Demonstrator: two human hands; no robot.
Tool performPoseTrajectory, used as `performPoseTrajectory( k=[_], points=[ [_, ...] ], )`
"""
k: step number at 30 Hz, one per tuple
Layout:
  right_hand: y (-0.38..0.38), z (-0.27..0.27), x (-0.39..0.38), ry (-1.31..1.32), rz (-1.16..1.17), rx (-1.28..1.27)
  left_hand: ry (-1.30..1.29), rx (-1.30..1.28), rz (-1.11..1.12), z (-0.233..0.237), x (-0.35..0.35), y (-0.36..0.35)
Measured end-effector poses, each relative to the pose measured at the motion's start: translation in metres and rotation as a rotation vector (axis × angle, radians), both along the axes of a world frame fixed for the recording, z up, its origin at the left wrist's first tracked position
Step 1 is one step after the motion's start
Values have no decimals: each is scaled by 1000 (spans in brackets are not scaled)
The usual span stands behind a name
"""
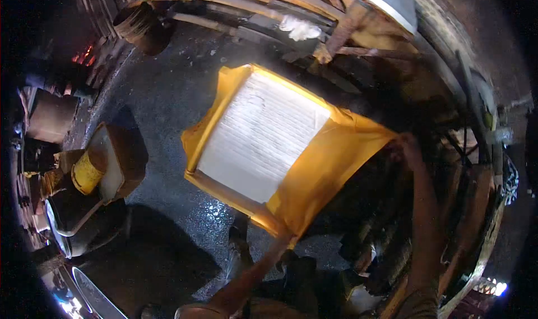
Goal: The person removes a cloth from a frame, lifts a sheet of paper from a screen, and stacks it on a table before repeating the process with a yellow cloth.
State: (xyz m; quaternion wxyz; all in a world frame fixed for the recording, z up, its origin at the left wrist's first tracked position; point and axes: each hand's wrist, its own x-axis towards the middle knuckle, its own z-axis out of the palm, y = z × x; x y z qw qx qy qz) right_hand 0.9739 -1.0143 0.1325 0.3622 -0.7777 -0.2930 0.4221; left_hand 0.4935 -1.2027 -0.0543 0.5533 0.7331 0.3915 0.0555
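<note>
In front of me is a square frame or box lined with yellow cloth (322, 162), the cloth hanging over its edges. Inside lies a white slab (263, 134), ridged with fine parallel lines over most of its top and smoother toward the near left. My left hand (284, 235) grips the cloth at the near corner. Out to the right, my right hand (404, 148) is closed on another corner of the cloth, which is pulled taut between the two hands and covers the slab's right side.
A yellow pail (89, 173) rests on a square container (115, 167) at the left, beside a large dark pot (84, 229). A bucket (140, 27) stands at the back left, near glowing embers (84, 55). Wooden beams (347, 30) and planks line the back; the floor (162, 111) looks wet.
</note>
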Motion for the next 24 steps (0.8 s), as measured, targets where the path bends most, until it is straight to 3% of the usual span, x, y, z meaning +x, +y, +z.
performPoseTrajectory(
  k=[3,6,10,13,14,16,21,24],
  points=[
    [5,33,57,-169,-445,352,-178,-100,-141,34,69,-48],
    [-12,35,107,-242,-488,707,-334,-248,-289,72,119,-93],
    [-41,24,112,-536,-473,471,-426,-424,-399,88,142,-119],
    [-36,-30,91,-473,-662,411,-417,-530,-319,70,122,-107],
    [-34,-48,74,-453,-741,360,-396,-562,-263,60,107,-97],
    [-34,-28,-33,-329,-698,66,-330,-623,-125,36,71,-75],
    [-157,-212,-121,-59,-479,-8,-153,-725,344,-21,-51,3],
    [-257,-274,-213,214,-520,-230,-128,-753,603,-54,-121,61]
  ],
)
